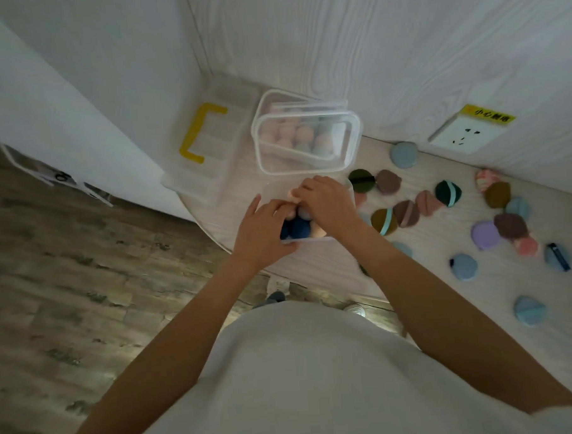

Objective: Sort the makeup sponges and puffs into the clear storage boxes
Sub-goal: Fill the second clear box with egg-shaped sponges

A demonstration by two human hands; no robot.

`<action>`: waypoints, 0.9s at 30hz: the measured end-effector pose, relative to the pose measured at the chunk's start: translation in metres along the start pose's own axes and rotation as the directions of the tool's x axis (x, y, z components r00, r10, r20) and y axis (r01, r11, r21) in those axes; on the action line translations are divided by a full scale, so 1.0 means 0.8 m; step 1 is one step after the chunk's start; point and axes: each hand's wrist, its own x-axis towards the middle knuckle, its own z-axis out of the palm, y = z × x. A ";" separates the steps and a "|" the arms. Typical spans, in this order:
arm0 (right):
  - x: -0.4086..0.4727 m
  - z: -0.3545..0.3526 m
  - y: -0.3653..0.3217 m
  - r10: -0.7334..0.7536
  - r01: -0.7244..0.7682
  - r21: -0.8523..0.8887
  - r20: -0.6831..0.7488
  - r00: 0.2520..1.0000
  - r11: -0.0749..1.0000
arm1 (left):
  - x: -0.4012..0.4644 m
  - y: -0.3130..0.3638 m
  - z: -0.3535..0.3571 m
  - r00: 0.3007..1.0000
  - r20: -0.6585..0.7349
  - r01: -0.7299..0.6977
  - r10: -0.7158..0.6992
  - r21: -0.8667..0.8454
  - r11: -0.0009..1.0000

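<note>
A: Two hands work at the near clear box (341, 238) at frame centre: left hand (265, 229) on its front edge, fingers spread; right hand (328, 203) inside, fingers curled on a pale pink sponge (292, 194). Dark blue sponges (295, 229) lie within.

B: And farther back?

A: A lidded clear box (307, 135) holds pink and pale blue sponges; a yellow-handled lid (206, 145) lies left of it. Loose puffs (495, 230) scatter right; the table (313, 268) edge curves just beneath the left hand.
</note>
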 end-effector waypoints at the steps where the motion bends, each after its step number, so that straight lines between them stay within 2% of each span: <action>1: 0.001 -0.002 0.000 0.032 -0.030 -0.016 0.123 0.992 0.999 | 0.000 -0.001 0.001 1.000 -0.002 0.000 0.000 -0.007 1.000; 3: 0.005 -0.010 -0.004 0.051 -0.043 -0.036 0.258 0.965 0.998 | 0.001 -0.002 0.003 1.000 -0.009 -0.004 0.004 -0.011 1.000; 5: 0.008 -0.019 -0.010 0.063 -0.046 -0.071 0.272 0.960 0.996 | 0.001 -0.004 0.004 1.000 -0.015 0.000 0.000 -0.019 1.000; 8: 0.010 -0.023 -0.018 0.136 -0.109 -0.122 0.239 0.961 0.986 | 0.001 -0.004 0.005 1.000 -0.012 0.023 -0.024 -0.056 0.998; 9: 0.013 -0.024 -0.021 0.144 -0.109 -0.189 0.182 0.973 0.976 | 0.001 -0.003 0.005 1.000 -0.005 0.024 -0.025 -0.069 0.997; 11: 0.021 -0.028 -0.030 0.178 -0.118 -0.315 0.170 0.969 0.942 | 0.001 -0.003 0.005 1.000 0.002 0.016 -0.016 -0.071 0.997; 13: 0.027 -0.026 -0.037 0.201 -0.115 -0.295 0.279 0.939 0.948 | 0.001 -0.004 0.005 1.000 0.007 0.007 -0.007 -0.056 0.998; 17: 0.032 -0.027 -0.032 0.149 -0.079 -0.241 0.287 0.946 0.967 | 0.002 -0.003 0.003 1.000 0.015 0.015 -0.014 -0.047 0.999; 20: 0.027 -0.039 -0.021 0.151 -0.102 -0.134 0.430 0.890 0.986 | 0.002 -0.003 0.004 1.000 0.019 0.017 -0.016 -0.051 0.999; 22: 0.020 -0.051 -0.017 0.141 -0.137 -0.041 0.459 0.877 0.990 | 0.000 -0.002 0.003 1.000 0.023 0.016 -0.015 -0.051 0.999; 24: 0.006 -0.056 -0.014 0.150 -0.199 0.102 0.365 0.919 0.975 | -0.001 -0.001 -0.001 0.999 0.041 0.023 -0.020 -0.078 0.997; 26: -0.013 -0.057 -0.009 0.248 -0.267 0.293 0.103 0.963 0.918 | -0.003 0.002 -0.011 0.999 0.044 0.016 -0.010 -0.146 0.989; 27: -0.023 -0.059 -0.004 0.337 -0.293 0.403 -0.041 0.941 0.867 | -0.003 0.003 -0.018 1.000 -0.014 0.010 -0.013 -0.186 0.982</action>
